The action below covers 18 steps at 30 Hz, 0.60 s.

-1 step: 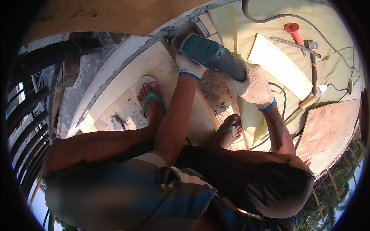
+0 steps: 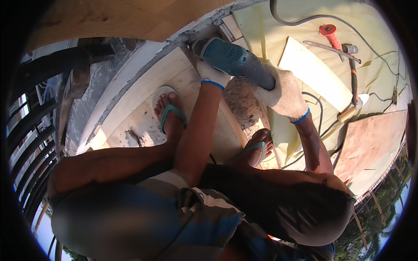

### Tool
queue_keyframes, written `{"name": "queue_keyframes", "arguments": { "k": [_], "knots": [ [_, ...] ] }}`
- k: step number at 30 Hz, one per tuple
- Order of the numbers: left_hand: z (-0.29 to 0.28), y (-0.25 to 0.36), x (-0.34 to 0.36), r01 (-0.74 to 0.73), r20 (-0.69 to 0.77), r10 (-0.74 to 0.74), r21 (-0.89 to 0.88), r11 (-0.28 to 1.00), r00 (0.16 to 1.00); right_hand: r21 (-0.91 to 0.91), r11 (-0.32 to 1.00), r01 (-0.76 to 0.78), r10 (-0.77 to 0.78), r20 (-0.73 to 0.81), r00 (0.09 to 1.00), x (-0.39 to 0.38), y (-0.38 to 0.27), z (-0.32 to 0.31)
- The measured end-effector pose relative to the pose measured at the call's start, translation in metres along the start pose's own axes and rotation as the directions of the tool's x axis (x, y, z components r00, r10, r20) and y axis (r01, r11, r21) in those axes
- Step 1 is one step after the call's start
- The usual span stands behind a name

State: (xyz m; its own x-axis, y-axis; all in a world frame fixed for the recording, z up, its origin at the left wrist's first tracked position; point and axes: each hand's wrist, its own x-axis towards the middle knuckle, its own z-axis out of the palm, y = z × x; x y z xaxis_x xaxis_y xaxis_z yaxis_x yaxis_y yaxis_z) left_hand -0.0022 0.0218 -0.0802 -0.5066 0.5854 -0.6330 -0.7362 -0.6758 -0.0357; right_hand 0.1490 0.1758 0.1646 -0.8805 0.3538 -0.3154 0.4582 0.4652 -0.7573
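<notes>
A teal and dark grey rotary hammer drill (image 2: 233, 58) lies across both hands, its black nose pointing toward the far left at the wall's base. My left hand (image 2: 213, 75), in a knitted work glove with a blue cuff, grips the tool from beneath near its front; the fingers are mostly hidden by the body. My gloved right hand (image 2: 285, 93) is wrapped round the rear handle. The nose meets the rough concrete edge (image 2: 198, 32); the tip of any bit is hidden there. Below the tool runs a strip of broken, gritty concrete (image 2: 246, 108).
Pale boards (image 2: 204, 104) lie under my sandalled feet. To the right, a yellowish sheet (image 2: 300, 21) carries a red side handle (image 2: 333, 37), a metal rod (image 2: 326, 48), a hammer (image 2: 354, 78), a loose board (image 2: 313, 71), a wooden-handled trowel (image 2: 348, 114) and a cable (image 2: 322, 17). Black railings (image 2: 32, 143) stand left.
</notes>
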Motion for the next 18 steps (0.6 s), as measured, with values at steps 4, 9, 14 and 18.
{"name": "queue_keyframes", "arguments": {
  "k": [4,9,14,18],
  "knots": [
    [-0.008,0.017,0.027,0.106,0.237,-0.119,0.066,0.992,0.964,0.096,0.993,0.076,-0.079,0.028,0.996,0.008,0.003,-0.005],
    [0.005,0.014,0.003,0.260,0.074,-0.253,-0.105,0.960,0.965,0.140,0.986,0.092,-0.091,-0.012,0.996,-0.020,0.022,0.002],
    [0.007,-0.034,-0.051,0.026,-0.060,-0.012,0.237,0.971,0.998,0.383,0.918,-0.104,0.145,-0.079,0.986,-0.098,0.053,0.035],
    [0.010,-0.046,-0.063,0.044,-0.099,-0.016,0.279,0.959,0.995,0.388,0.921,0.021,0.069,-0.218,0.974,-0.115,0.073,0.053]
  ]
}}
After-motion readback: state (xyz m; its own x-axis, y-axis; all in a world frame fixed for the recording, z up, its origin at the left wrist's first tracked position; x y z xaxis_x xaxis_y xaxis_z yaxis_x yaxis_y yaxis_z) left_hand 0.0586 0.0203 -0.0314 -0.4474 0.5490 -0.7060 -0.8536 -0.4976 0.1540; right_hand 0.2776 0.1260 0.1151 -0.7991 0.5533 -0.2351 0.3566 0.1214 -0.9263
